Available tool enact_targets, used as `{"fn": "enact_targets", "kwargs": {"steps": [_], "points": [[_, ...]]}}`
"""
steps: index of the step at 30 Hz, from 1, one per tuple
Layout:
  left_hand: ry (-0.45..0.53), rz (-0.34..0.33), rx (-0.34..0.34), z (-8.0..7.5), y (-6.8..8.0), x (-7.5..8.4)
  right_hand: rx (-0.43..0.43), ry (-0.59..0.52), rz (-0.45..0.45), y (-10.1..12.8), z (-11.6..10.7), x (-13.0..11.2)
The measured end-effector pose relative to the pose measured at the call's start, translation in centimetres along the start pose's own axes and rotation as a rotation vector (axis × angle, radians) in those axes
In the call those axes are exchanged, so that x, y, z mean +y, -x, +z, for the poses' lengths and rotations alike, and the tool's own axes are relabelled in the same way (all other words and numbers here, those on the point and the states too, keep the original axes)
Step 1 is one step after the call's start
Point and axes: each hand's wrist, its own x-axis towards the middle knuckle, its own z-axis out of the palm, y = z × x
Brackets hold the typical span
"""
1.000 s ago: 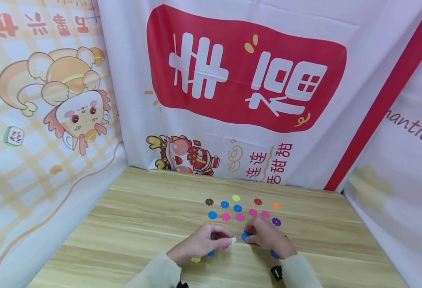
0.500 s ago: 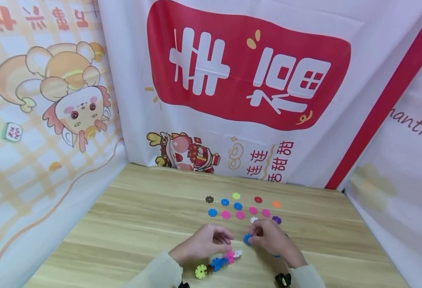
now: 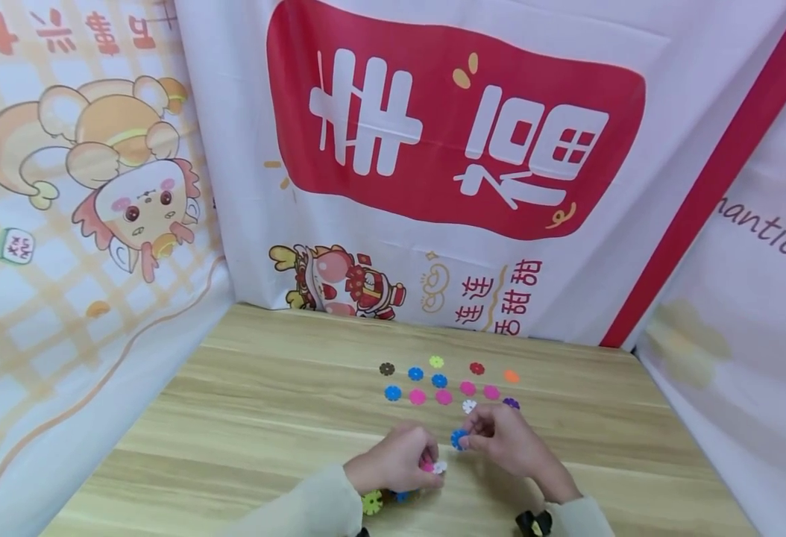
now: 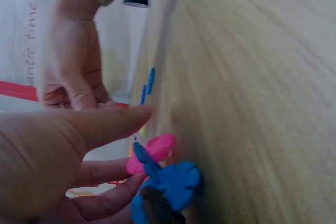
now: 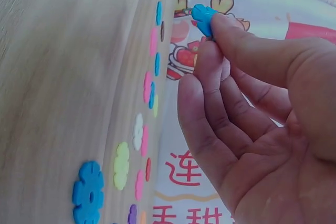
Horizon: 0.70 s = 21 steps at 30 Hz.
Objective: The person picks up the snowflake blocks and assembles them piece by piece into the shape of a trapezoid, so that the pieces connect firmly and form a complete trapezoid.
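Note:
My left hand [image 3: 403, 456] grips a chain of interlocking flower-shaped plastic discs near its right end. A white disc [image 3: 439, 468] and a pink disc [image 3: 427, 467] stick out by the fingertips. The yellow-green disc [image 3: 371, 503] forms the other end, below the wrist. Blue discs [image 4: 176, 187] and a brown disc [image 4: 157, 205] lie between, partly hidden by the hand in the head view. Just to the right, my right hand [image 3: 507, 440] pinches a single blue disc [image 3: 458, 439] between thumb and index finger, held up off the table in the right wrist view.
Loose discs lie flat on the wooden table [image 3: 232, 418] beyond the hands: brown, blue, pink, red, orange, purple and a white disc [image 3: 470, 406]. A blue disc [image 5: 88, 192] and a yellow-green disc [image 5: 121, 165] lie near the right hand. Printed cloths hang around the table.
The left hand has lowered the chain, showing more of it, then closed over its middle and pink end. The right hand has shifted slightly right, keeping the blue disc; a loose white disc shows behind it.

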Motion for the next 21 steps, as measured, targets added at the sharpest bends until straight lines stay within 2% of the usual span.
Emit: {"fn": "enact_targets", "kwargs": {"steps": [4,8,16,21], "points": [[0.013,-0.016,0.014,0.5,-0.3,-0.2,0.015,-0.049,0.017,0.1,0.1,-0.6],[0.085,-0.035,0.013,0.0,-0.2,-0.3,0.06,-0.096,0.04,0.2,0.4,-1.1],[0.497,-0.035,0.034,-2.6,-0.1,-0.9,0.285,-0.246,0.153,0.2,0.8,-3.3],[0.639,0.005,0.058,-3.2,-0.2,-1.3,0.346,-0.345,0.181,0.5,0.8,-4.7]]}}
